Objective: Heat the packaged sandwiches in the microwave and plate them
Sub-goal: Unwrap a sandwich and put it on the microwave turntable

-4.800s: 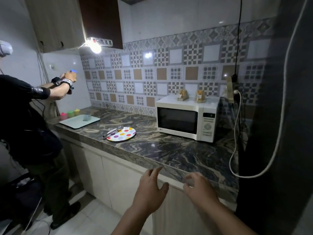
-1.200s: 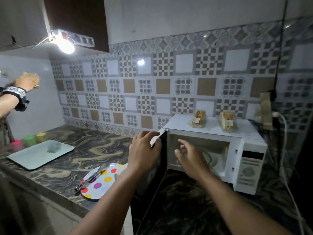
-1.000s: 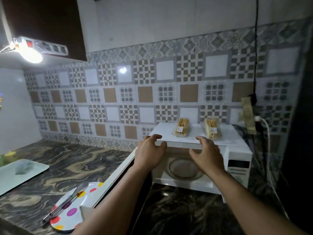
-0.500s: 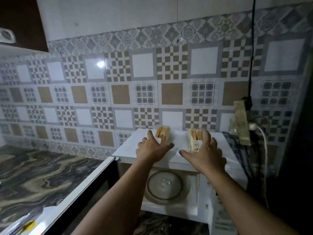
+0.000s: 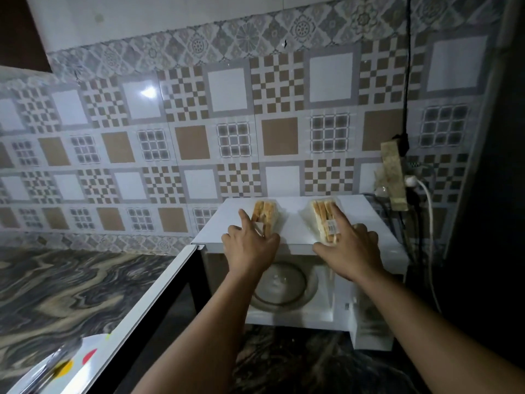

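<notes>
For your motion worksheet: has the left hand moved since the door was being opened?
Yes. The left hand went from the door's edge up to the microwave top, touching the left sandwich.

- A white microwave (image 5: 295,231) stands on the marbled tabletop (image 5: 65,291), its door (image 5: 136,317) swung open — the glass turntable (image 5: 284,285) shows inside.
- Two packaged sandwiches lie on its top: the left sandwich (image 5: 265,216) and the right sandwich (image 5: 325,220).
- The left hand (image 5: 250,245) touches the left one; the right hand (image 5: 349,251) spreads its fingers over the right one.
- A dotted plate (image 5: 71,365) sits at the lower left.
</notes>
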